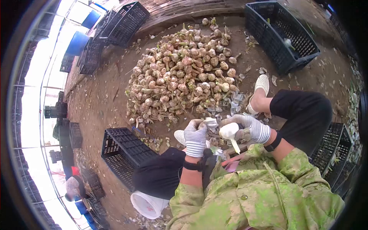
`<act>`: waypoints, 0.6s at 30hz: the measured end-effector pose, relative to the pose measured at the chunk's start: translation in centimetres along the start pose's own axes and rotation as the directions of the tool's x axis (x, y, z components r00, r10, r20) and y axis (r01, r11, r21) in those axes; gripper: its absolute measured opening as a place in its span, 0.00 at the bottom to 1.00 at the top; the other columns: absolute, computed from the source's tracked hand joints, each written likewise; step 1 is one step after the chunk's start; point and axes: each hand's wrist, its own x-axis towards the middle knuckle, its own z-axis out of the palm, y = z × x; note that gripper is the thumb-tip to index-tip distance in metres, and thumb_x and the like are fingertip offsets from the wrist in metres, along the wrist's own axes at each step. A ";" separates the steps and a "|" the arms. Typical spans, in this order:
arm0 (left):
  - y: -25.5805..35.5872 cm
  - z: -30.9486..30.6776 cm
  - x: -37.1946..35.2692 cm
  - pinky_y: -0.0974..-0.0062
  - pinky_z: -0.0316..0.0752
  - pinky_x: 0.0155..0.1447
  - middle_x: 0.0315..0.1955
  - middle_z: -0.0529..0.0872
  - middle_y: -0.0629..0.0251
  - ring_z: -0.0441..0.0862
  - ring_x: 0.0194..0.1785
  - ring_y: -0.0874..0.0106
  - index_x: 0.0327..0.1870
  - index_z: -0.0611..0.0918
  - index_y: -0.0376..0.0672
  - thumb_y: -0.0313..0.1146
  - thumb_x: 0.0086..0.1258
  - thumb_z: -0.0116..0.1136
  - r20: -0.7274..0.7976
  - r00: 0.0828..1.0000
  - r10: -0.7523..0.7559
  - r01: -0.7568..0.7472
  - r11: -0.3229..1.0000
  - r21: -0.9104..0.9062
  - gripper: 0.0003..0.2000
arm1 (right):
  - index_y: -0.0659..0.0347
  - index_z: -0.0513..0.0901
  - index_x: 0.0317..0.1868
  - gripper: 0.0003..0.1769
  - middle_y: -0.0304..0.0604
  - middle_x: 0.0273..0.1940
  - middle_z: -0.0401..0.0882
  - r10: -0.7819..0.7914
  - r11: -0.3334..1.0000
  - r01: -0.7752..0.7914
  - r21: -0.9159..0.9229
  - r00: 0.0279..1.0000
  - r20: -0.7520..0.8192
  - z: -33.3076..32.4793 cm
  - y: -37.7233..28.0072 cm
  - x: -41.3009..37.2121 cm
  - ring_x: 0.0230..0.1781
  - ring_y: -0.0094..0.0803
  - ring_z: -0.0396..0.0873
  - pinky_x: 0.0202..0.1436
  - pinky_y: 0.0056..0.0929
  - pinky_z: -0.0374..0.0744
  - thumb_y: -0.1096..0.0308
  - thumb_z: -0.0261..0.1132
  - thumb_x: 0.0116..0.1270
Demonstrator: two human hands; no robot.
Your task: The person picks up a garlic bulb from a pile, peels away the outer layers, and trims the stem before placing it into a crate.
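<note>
My right hand (253, 128), in a striped work glove, is closed around a peeled white garlic bulb (229, 130), its stem pointing down. My left hand (195, 140), in a matching glove, is close by on the left. Its fingers are pinched on a pale strip of garlic skin (210, 123), just apart from the bulb. In front of both hands lies a large heap of unpeeled garlic bulbs (180, 76), dirty and with short stems. Loose garlic skins (237, 102) are scattered between the heap and my hands.
A black crate (281, 36) stands at the upper right, another crate (128, 153) beside my left knee. A white bucket (147, 205) lies tilted below it. More crates (124, 23) and blue barrels (78, 43) line the upper left. Another person (74, 188) is at the far lower left.
</note>
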 end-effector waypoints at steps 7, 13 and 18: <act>1.8 1.0 -2.3 0.79 0.75 0.42 0.42 0.80 0.61 0.77 0.37 0.77 0.44 0.78 0.32 0.37 0.64 0.59 0.088 0.988 0.128 -0.072 0.880 -0.469 0.16 | 0.65 0.66 0.61 0.34 0.43 0.55 0.74 -0.004 0.974 -0.002 0.225 1.000 0.030 0.6 -0.1 0.9 0.56 0.30 0.72 0.60 0.31 0.70 0.63 0.68 0.57; 1.8 1.8 -3.8 0.71 0.74 0.44 0.36 0.79 0.56 0.78 0.37 0.61 0.44 0.79 0.36 0.29 0.52 0.65 0.006 0.852 0.524 -0.491 0.794 0.357 0.17 | 0.65 0.66 0.60 0.31 0.41 0.52 0.74 0.002 0.995 0.002 0.095 0.999 -0.051 0.8 0.9 1.9 0.52 0.27 0.72 0.58 0.26 0.71 0.58 0.65 0.61; 2.4 1.5 -3.6 0.69 0.74 0.40 0.30 0.81 0.56 0.80 0.34 0.60 0.38 0.81 0.37 0.28 0.53 0.63 0.080 0.787 0.611 -0.527 0.600 0.602 0.11 | 0.65 0.66 0.58 0.29 0.40 0.50 0.73 0.012 1.000 -0.011 0.010 0.993 -0.116 1.3 1.0 1.8 0.50 0.25 0.72 0.56 0.25 0.71 0.56 0.63 0.63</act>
